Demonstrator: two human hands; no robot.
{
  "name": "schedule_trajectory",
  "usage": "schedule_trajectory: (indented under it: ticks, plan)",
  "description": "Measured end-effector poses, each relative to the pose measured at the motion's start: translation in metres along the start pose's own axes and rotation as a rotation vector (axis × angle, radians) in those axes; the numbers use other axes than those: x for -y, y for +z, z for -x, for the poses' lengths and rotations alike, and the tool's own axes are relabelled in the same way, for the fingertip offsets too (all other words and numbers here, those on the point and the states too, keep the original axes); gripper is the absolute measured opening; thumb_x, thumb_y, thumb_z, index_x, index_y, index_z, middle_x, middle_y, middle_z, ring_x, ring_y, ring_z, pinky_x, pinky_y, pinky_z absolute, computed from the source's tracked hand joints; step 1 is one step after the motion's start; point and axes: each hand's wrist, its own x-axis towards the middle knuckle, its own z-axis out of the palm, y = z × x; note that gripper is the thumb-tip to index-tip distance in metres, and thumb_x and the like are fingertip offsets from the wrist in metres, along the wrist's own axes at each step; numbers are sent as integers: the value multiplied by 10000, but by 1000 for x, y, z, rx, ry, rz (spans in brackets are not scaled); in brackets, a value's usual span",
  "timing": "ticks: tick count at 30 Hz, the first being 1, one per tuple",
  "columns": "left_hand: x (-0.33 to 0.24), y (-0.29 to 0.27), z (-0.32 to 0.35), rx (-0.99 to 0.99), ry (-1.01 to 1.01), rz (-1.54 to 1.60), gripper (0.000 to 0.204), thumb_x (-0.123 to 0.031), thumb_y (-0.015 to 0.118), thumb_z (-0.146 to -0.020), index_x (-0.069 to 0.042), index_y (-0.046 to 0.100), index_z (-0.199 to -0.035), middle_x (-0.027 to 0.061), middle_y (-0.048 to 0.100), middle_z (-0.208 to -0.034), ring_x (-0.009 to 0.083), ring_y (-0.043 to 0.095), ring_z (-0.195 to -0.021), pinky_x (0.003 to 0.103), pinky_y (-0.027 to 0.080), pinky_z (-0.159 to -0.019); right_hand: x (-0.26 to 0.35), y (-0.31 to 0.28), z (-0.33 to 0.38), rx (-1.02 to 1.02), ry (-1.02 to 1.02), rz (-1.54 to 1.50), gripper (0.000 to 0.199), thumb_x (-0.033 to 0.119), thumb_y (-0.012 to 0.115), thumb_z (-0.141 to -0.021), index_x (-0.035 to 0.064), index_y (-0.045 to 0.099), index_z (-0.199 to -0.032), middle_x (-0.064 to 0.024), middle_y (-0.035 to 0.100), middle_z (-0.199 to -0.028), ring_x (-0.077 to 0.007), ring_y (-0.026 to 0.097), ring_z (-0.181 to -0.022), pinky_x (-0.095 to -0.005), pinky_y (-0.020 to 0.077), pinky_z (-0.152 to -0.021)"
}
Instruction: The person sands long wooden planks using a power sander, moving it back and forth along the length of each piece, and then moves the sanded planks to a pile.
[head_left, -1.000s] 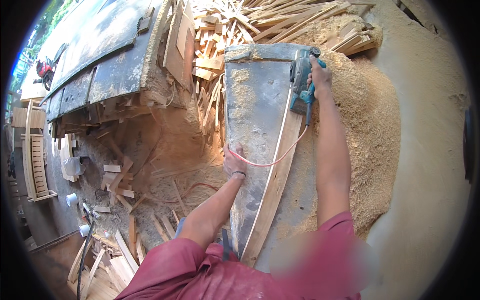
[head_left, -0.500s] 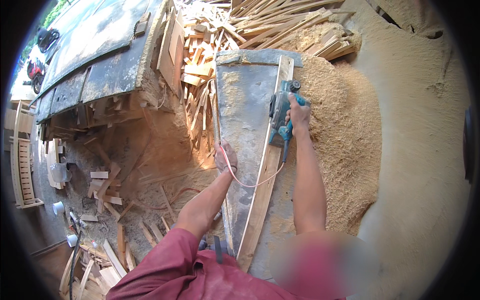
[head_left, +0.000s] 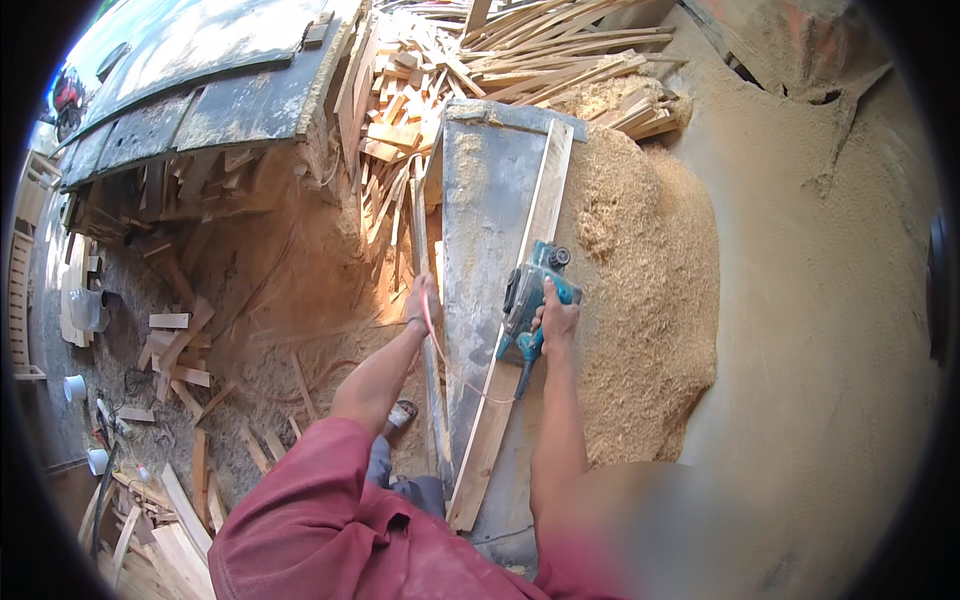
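Observation:
A teal electric planer (head_left: 535, 295) rests on a long wooden board (head_left: 520, 325), about midway along it. My right hand (head_left: 558, 318) is closed around the planer's handle. The board lies lengthwise on a grey, dusty workbench (head_left: 480, 230). Just off the bench's left edge, my left hand (head_left: 423, 298) is closed on a pale red power cord (head_left: 430, 325). From there the cord loops across the board to the planer's rear end. The planer's underside is hidden against the wood.
A big heap of wood shavings (head_left: 650, 270) borders the bench on the right. Offcuts and thin strips (head_left: 560, 40) pile up beyond its far end. To the left stand a weathered panelled structure (head_left: 230, 100) and scattered scrap wood (head_left: 185, 350). My foot (head_left: 402, 415) is beside the bench.
My right hand has drawn the planer back along the board, toward me. My left hand, still with the cord, now sits farther out from the bench edge. The view has shifted slightly.

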Motion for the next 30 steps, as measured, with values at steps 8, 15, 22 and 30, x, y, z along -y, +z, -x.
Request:
schedule_trajectory:
  ticks: [8,15,22,30]
  plan:
    - [179,-191,284,533,-383,-481,457,-474,392,-989,-122,633,-1154,263,654,-1131,450,593,-1111,533,460,-928,-91,-44,141,-53,64,-25,436,419,715,-896,74,558,-681,-22,523,-542,-117,501,-414,-289,407,-383]
    - [283,-230,369,739,-387,-647,529,-480,433,-969,-57,648,-1203,245,629,-1240,410,572,-1200,470,449,-1010,-155,-69,241,-69,10,61,410,408,723,-890,64,594,-707,-19,533,-542,-123,513,-418,-291,419,-400]
    - [272,-225,384,562,-227,-495,426,-431,573,-920,-76,666,-1136,220,697,-1080,369,657,-1064,439,510,-915,-224,-115,350,-80,-23,114,410,406,727,-888,67,586,-706,-6,520,-534,-101,499,-420,-282,400,-392]
    - [212,-260,461,602,-370,-384,358,-352,684,-864,-78,679,-1095,171,721,-1028,298,688,-1015,383,526,-893,-278,-170,484,-66,75,49,463,456,724,-887,63,576,-692,1,515,-530,-91,493,-434,-265,384,-405]
